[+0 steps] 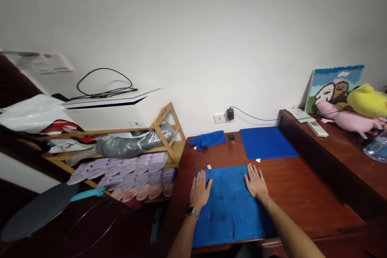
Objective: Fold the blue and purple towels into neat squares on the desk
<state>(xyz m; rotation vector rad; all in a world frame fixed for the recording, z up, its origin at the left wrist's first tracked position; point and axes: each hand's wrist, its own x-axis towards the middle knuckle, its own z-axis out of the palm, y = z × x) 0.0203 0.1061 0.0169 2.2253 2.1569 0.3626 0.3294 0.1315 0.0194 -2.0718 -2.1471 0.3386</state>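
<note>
A blue cloth (228, 209) with dark stains lies spread flat on the brown wooden desk (305, 193). My left hand (200, 191) rests flat on its left edge, fingers stretched out. On the far right corner of the same cloth lies my right hand (255, 182), also flat with its fingers apart. Beyond my hands, a folded blue cloth (269, 143) sits toward the right, with a white tag at its near edge. A smaller, crumpled blue cloth (208, 140) lies at the back left of the desk.
Left of the desk stands a wooden rack (169, 137) with rows of slippers (145, 165) and a white box (105, 113) on top. A raised ledge at right holds plush toys (347, 119), a remote control (317, 128) and a plastic bottle (376, 147). A black charger (230, 113) is plugged into the wall.
</note>
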